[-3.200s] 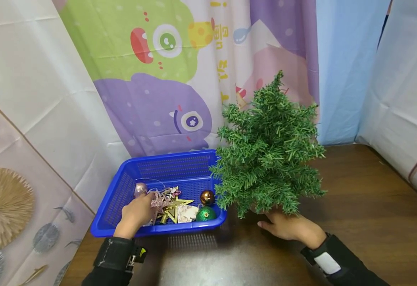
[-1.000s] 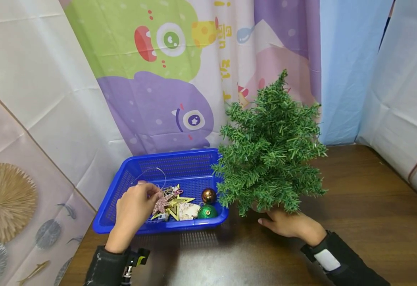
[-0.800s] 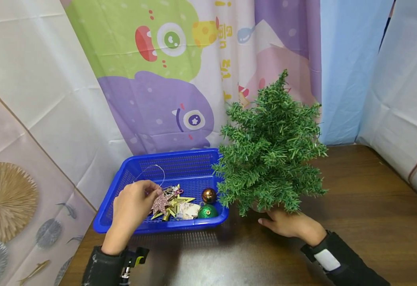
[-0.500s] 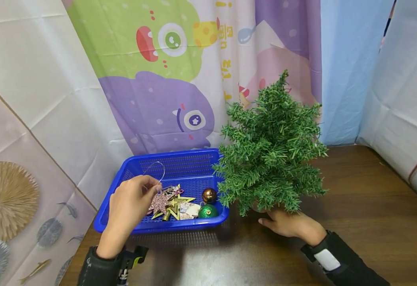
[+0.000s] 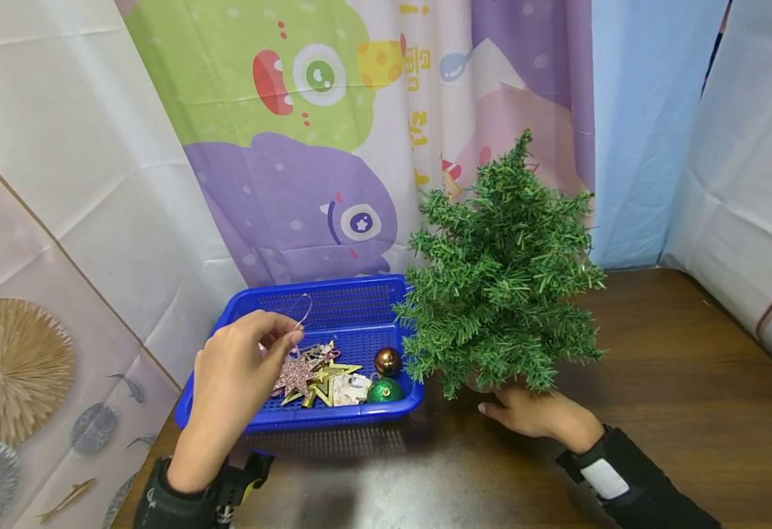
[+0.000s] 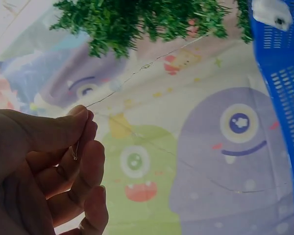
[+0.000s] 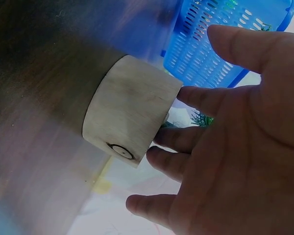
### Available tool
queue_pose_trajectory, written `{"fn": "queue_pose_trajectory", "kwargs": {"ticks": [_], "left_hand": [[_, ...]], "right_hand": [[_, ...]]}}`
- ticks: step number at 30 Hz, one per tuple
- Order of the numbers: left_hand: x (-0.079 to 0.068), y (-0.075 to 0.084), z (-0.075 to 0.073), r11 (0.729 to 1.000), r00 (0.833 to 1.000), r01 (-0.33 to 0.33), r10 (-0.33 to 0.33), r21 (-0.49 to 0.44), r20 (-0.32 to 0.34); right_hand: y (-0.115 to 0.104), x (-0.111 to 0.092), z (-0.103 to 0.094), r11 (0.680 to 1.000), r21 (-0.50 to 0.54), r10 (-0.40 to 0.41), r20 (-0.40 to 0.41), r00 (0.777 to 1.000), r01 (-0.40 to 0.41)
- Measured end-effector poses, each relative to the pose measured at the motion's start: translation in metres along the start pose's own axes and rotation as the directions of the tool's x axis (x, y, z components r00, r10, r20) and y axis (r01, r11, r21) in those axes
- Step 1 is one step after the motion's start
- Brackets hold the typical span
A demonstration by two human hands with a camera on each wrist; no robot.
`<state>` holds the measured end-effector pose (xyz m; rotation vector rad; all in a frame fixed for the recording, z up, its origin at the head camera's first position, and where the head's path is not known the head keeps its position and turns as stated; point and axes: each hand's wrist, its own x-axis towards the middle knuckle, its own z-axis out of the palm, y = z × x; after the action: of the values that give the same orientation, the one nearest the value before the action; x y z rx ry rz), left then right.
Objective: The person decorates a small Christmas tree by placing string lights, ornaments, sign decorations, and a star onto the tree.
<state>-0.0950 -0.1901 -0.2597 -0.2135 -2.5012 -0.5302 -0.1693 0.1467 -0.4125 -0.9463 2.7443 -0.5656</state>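
Note:
Above the left part of a blue basket, my left hand pinches a thin silvery wire between thumb and forefinger. The left wrist view shows two strands of this wire running off to the right; what they lead to is hidden. My right hand is beneath a small artificial Christmas tree. In the right wrist view, its outstretched fingertips touch the edge of the tree's round wooden base.
Inside the basket lie a pink glitter star, a gold star, a pale patterned piece, a green ball and a brown ball. The basket stands on a wooden table, before a printed curtain.
My left hand has risen out of the basket and drawn back left, lifting the wire loop. My right hand and the tree have stayed in place.

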Motion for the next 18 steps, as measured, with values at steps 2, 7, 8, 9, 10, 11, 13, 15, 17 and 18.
{"fn": "queue_pose_trajectory", "kwargs": {"ticks": [2,7,8,9,10,11,13,15,17,18], "left_hand": [[0.001,0.004,-0.003,1.000,1.000,-0.024,0.024,0.000,-0.017],[0.004,0.013,-0.009,0.996,0.994,-0.088,0.087,-0.006,-0.070],[0.005,0.014,-0.011,0.995,0.992,-0.098,0.097,-0.008,-0.080],[0.005,0.016,-0.012,0.994,0.990,-0.107,0.106,-0.009,-0.088],[0.006,0.018,-0.013,0.993,0.989,-0.116,0.114,-0.010,-0.095],[0.006,0.019,-0.015,0.992,0.987,-0.122,0.121,-0.011,-0.102],[0.007,0.023,-0.017,0.991,0.985,-0.132,0.129,-0.014,-0.113],[0.007,0.026,-0.020,0.990,0.982,-0.142,0.139,-0.016,-0.126],[0.007,0.029,-0.022,0.988,0.978,-0.156,0.152,-0.018,-0.141],[0.008,0.030,-0.023,0.986,0.976,-0.163,0.158,-0.020,-0.147]], "right_hand": [[0.000,0.000,0.000,1.000,-0.004,-0.009,-0.005,1.000,0.009],[0.000,-0.001,0.001,1.000,-0.003,-0.031,-0.025,0.999,0.031],[0.000,-0.001,0.001,0.999,0.000,-0.032,-0.027,0.999,0.032],[0.000,-0.001,0.001,0.999,0.001,-0.035,-0.027,0.999,0.035],[0.000,-0.001,0.001,0.999,-0.002,-0.039,-0.031,0.999,0.039],[0.001,-0.001,0.001,0.999,-0.005,-0.043,-0.034,0.998,0.043],[0.001,-0.001,0.001,0.999,-0.005,-0.043,-0.035,0.998,0.043],[0.001,-0.001,0.001,0.999,-0.011,-0.048,-0.038,0.998,0.047],[0.001,-0.001,0.001,0.999,-0.011,-0.045,-0.042,0.998,0.045],[0.001,-0.001,0.001,0.999,-0.011,-0.044,-0.043,0.998,0.044]]}}
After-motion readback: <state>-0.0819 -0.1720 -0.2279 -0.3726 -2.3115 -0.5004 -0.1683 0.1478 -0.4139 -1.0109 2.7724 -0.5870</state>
